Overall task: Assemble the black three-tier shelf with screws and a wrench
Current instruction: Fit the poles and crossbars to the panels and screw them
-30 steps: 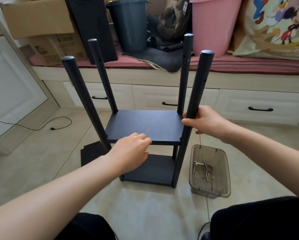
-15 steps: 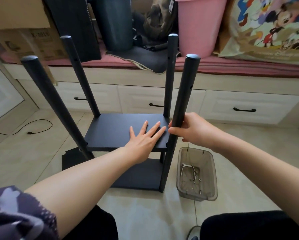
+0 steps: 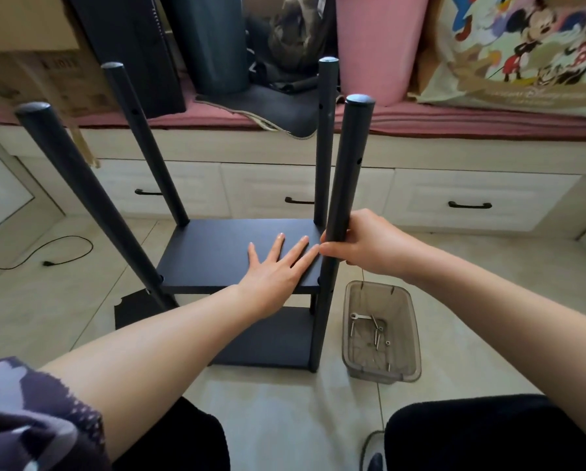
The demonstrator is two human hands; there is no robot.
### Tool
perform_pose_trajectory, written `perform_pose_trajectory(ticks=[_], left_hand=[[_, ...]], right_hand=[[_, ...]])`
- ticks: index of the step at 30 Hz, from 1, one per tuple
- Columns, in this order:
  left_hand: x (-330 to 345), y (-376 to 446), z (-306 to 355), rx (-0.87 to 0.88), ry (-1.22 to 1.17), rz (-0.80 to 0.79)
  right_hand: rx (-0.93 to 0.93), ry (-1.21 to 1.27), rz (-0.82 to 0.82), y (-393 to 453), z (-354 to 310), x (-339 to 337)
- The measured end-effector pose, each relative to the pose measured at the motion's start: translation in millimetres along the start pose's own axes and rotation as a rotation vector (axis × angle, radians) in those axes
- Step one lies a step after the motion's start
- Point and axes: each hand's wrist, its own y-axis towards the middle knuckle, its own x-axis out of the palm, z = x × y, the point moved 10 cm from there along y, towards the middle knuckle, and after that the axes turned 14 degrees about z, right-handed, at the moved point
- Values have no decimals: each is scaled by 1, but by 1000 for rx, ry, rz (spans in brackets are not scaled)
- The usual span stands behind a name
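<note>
Since a second ago, left hand [image 3: 278, 270] has uncurled from the shelf's front edge and now lies flat, fingers spread, on the upper board [image 3: 216, 253]; the view has shifted a little.

Cable [image 3: 57, 253]: on the tiled floor, far left, well apart from the shelf.
Loose black panel [image 3: 132, 311]: flat on the floor, at the shelf's near-left post.
Black shelf [image 3: 267, 338]: upright on the floor, centre; two boards fitted, four posts rising above them.
Left hand: grip wide, palm pressed on the upper board near its right front corner.
Right hand [image 3: 366, 246]: grip closed round the near-right post [image 3: 342, 198], just above the upper board.
Clear plastic bin [image 3: 407, 334]: on the floor just right of the shelf, holding a wrench [image 3: 359, 316] and screws [image 3: 376, 331].
Cabinet drawers [image 3: 468, 198]: behind, with dark handles.
</note>
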Motion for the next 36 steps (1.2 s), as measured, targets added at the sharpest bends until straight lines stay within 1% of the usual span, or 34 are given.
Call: perform_pose_trajectory(ticks=[4,11,15,17,21,23,25,27,29,31,33,36], left_hand=[[-1,-5,-1,0,36,12],[0,-6,3,-76,-90,32],[5,-7,0,-178,-117,51],[6,-9,1,-222,-116,86],[2,-12,1,-278,-136,175],[1,-12,1,-283,-125,192],[1,-13,1,-282,-104,211],[1,-14,1,-268,-93,237],[-1,-15,3,-247,-94,266],[-8,-16,6,-237,-92,303],[-14,-17,10,-230,-94,357],[-22,-19,13,-210,-101,456]], right_hand=[[-5,-17,15,0,-5,5],[-28,-46,70,-6,-7,4],[-65,-94,87,-6,-8,-1],[-61,-104,95,-6,-8,-1],[-29,-29,108,-8,-4,5],[1,52,65,-10,0,7],[50,131,30,-12,12,5],[102,126,28,-15,35,-1],[131,-26,0,-16,64,-4],[156,-207,-81,-12,91,1],[211,-264,-127,-6,117,8],[274,-289,-126,3,155,29]])
